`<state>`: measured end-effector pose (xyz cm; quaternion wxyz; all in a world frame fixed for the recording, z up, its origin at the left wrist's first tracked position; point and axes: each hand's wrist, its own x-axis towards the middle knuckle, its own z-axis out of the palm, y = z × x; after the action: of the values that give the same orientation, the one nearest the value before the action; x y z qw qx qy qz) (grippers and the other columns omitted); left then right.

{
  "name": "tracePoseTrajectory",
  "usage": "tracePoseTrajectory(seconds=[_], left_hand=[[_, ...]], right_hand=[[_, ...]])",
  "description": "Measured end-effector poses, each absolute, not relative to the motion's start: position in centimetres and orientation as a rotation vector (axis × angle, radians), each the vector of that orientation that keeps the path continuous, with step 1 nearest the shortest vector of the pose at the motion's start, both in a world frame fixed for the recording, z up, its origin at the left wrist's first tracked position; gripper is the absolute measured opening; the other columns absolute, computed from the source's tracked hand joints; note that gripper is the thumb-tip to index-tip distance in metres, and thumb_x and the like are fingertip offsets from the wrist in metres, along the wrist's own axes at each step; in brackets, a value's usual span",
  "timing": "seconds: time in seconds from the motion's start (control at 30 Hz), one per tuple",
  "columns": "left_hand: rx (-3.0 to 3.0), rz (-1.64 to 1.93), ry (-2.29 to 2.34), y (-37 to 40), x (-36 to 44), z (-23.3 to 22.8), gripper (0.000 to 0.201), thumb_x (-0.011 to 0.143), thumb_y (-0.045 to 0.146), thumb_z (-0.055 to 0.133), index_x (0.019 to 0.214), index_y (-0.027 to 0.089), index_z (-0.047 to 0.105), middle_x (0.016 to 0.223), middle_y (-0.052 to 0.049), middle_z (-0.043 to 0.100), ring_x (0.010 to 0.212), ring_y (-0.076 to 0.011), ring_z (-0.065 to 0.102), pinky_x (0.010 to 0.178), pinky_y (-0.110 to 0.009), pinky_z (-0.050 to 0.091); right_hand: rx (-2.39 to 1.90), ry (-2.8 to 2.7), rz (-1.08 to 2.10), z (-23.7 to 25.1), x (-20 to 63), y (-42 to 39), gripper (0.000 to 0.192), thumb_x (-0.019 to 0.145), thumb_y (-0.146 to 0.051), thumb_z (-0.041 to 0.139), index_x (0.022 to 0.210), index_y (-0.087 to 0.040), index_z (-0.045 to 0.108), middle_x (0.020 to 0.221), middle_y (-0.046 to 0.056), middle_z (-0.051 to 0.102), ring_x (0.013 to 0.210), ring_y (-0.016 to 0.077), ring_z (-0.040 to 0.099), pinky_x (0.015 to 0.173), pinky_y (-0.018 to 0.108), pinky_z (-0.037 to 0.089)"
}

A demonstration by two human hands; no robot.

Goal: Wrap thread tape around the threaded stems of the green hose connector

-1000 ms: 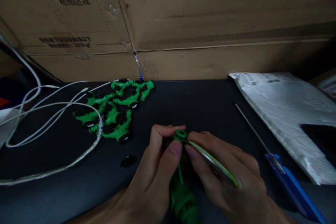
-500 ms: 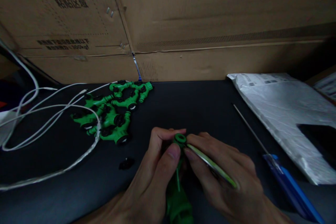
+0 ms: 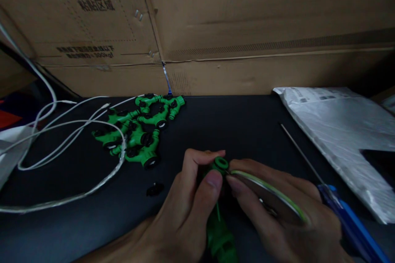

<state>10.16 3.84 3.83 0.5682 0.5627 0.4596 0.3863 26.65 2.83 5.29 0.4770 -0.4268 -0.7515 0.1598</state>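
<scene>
left hand [image 3: 182, 218]: reaching in from the lower edge, thumb and forefinger curling closed in a pinch | right hand [image 3: 277, 213]: lying alongside, fingers curling shut, fingertips meeting the left thumb

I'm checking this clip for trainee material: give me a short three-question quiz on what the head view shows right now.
1. True or false: the left hand grips a green plastic fitting.
2. What does the right hand press against the fitting's top opening? A) a thin metal tool with a yellow-green edge B) the blue-handled screwdriver C) a white cable
3. Fill in: the pile of green fittings lies to the ____ of the hands, on the dark table.

Key: 1 true. 2 A; the screwdriver lies on the table beside the right hand. 3 left, farther back, near the cardboard boxes.
</scene>
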Motion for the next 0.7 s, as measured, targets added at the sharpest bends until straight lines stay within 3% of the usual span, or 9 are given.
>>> tracePoseTrajectory(seconds=[0.1, 0.2, 0.5, 0.7], left_hand=[[1.353, 0.906, 1.088, 3.9, 10.2, 4.0, 0.02, 0.104, 0.041, 0.05, 0.112, 0.027, 0.061, 0.115, -0.003, 0.07, 0.106, -0.0204, 0.064, 0.092, -0.033, 0.048], [1.363, 0.896, 1.095, 4.0, 10.1, 4.2, 0.019, 0.103, 0.041, 0.051, 0.11, 0.027, 0.062, 0.119, -0.004, 0.071, 0.113, -0.0215, 0.063, 0.1, -0.035, 0.047], [1.392, 0.873, 1.045, 4.2, 9.9, 4.0, 0.027, 0.105, 0.047, 0.047, 0.116, 0.026, 0.059, 0.106, -0.004, 0.07, 0.096, -0.0206, 0.064, 0.097, -0.039, 0.049], [1.363, 0.778, 1.058, 4.4, 9.7, 4.4, 0.032, 0.106, 0.053, 0.042, 0.115, 0.026, 0.057, 0.094, -0.001, 0.067, 0.082, -0.0173, 0.061, 0.079, -0.033, 0.049]], right_hand=[[-1.102, -1.837, 0.442, 5.5, 26.8, 2.8, 0.024, 0.093, -0.007, 0.057, 0.102, -0.028, 0.064, 0.091, -0.003, 0.077, 0.071, 0.0139, 0.074, 0.066, 0.018, 0.062], [-1.151, -1.826, 0.536, 5.6, 27.1, 2.8, 0.017, 0.096, -0.016, 0.06, 0.1, -0.032, 0.066, 0.083, -0.006, 0.074, 0.064, 0.0118, 0.071, 0.066, 0.017, 0.061], [-1.196, -1.713, 0.824, 6.5, 27.4, 3.7, 0.024, 0.094, -0.018, 0.064, 0.071, -0.023, 0.062, 0.056, -0.009, 0.059, 0.046, 0.0046, 0.057, 0.046, 0.009, 0.045], [-1.247, -1.675, 0.948, 6.6, 27.7, 3.4, 0.005, 0.091, -0.021, 0.068, 0.089, -0.026, 0.066, 0.064, -0.009, 0.065, 0.05, 0.0057, 0.062, 0.047, 0.007, 0.049]])
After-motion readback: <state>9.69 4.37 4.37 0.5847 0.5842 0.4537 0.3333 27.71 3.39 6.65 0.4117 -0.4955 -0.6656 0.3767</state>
